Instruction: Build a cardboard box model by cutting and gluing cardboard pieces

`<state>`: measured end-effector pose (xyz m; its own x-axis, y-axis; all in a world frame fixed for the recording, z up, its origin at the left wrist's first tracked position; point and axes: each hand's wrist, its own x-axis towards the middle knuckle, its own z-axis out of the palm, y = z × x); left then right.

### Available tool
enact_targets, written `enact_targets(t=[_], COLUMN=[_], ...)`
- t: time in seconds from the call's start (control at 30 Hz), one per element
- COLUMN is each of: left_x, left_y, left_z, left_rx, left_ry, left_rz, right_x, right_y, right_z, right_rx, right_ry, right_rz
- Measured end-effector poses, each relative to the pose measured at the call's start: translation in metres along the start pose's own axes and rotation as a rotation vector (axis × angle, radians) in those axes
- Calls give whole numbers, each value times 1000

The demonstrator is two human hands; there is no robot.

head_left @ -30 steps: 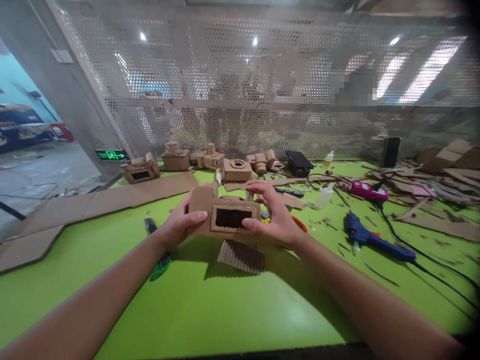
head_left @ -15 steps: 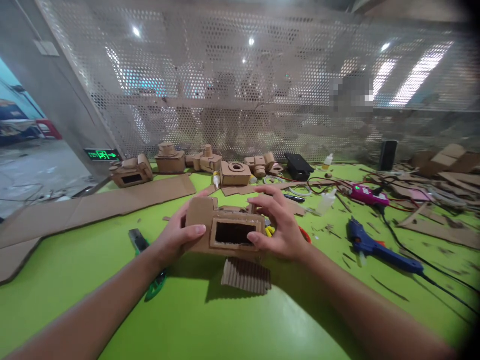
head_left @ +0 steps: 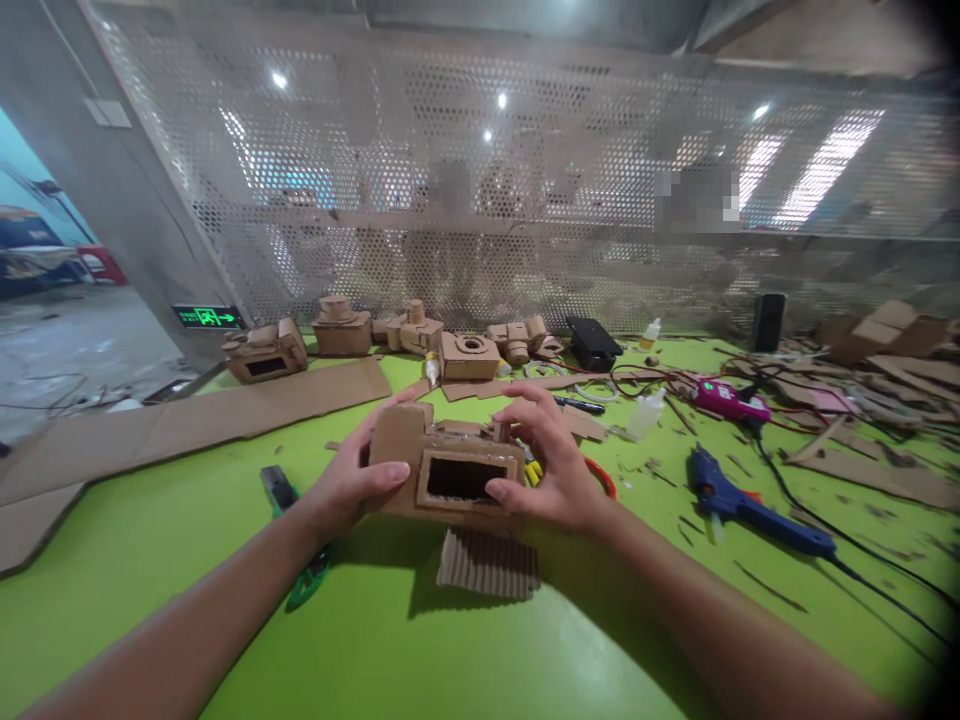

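A cardboard camera model [head_left: 442, 470] with a dark rectangular window is held just above the green table [head_left: 465, 650]. My left hand [head_left: 352, 485] grips its left end, thumb across the front. My right hand [head_left: 551, 465] holds the right end, thumb on the window frame and fingers curled over the top. A ribbed piece of corrugated cardboard [head_left: 487, 562] lies on the table right under the model.
A green utility knife [head_left: 296, 535] lies left of my arm. A blue glue gun [head_left: 750, 500] with its cord and a pink tool [head_left: 727, 400] lie to the right. Several finished cardboard cameras [head_left: 341, 328] line the back edge. A long cardboard sheet [head_left: 195, 415] stretches left.
Both hands keep their grip on the model, which has tilted and shifted slightly. The head view has dipped a little.
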<state>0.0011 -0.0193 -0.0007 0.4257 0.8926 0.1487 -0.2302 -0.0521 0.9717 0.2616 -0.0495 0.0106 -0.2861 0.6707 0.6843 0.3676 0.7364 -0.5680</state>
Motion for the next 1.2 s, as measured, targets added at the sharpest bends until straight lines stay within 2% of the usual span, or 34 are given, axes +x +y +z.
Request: enact_targets(t=[0.17,0.43,0.6,0.77,0.87,1.0,1.1,1.2], left_x=[0,0,-1,-1,-1,-2,-2,1], left_y=[-1,-4,-6,-4,-2,-1,-2,-1], left_z=[-1,-4,-5,-4,-3,-2,-2,1], left_rx=[-9,9,7,20,22,34,32,-66], left_ry=[15,6,-11,-10,-9,20,34,54], left_rz=[1,24,22,33,42,47,47,27], right_x=[-3,1,-2,-2,-1,-3,-5,0], right_y=[5,0,4,3,3,4,6,4], right_z=[3,-2,0,1,2,4,5,3], right_rx=[136,15,54,-19,37,144,111,86], right_ry=[27,20,24,14,20,15,5,31], right_rz=[27,-33,-33,-56,-75,-35,10,15])
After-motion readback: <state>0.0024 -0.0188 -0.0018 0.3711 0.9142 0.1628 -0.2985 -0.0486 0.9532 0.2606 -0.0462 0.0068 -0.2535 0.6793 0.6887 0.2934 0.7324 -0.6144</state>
